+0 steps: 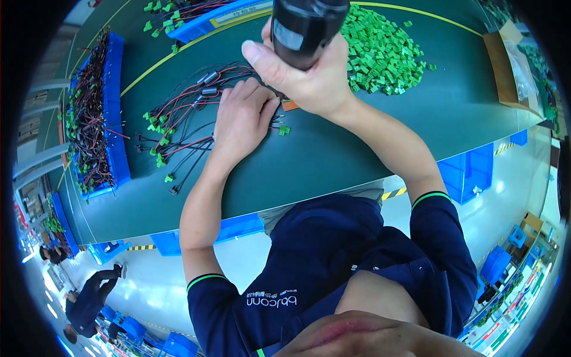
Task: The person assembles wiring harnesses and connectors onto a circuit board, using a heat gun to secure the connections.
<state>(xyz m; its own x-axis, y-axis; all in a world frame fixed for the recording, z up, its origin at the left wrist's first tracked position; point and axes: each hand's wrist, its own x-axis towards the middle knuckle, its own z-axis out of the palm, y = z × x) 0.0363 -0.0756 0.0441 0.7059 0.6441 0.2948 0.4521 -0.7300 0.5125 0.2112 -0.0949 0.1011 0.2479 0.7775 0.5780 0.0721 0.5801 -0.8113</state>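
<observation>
My right hand (315, 80) is wrapped round a black power screwdriver (306, 30), a thick upright body with a grey label; its tip is hidden behind the hand. Close beside it, my left hand (242, 116) is closed low over the table with its fingers bent and pressed together on a cable end. What lies under those fingertips is mostly hidden. An orange block (289, 106) shows between the two hands. Near the left wrist lies a green terminal connector (284, 130) beside bare wire tips. Black and red cables (193, 95) with green connectors spread out left of my left hand.
A big heap of green connectors (383, 53) lies beyond my right hand on the green table (369, 154). At the left stands a blue bin (117, 107) full of cables. A cardboard box (499, 65) sits at the right edge, and another blue bin (205, 24) at the back.
</observation>
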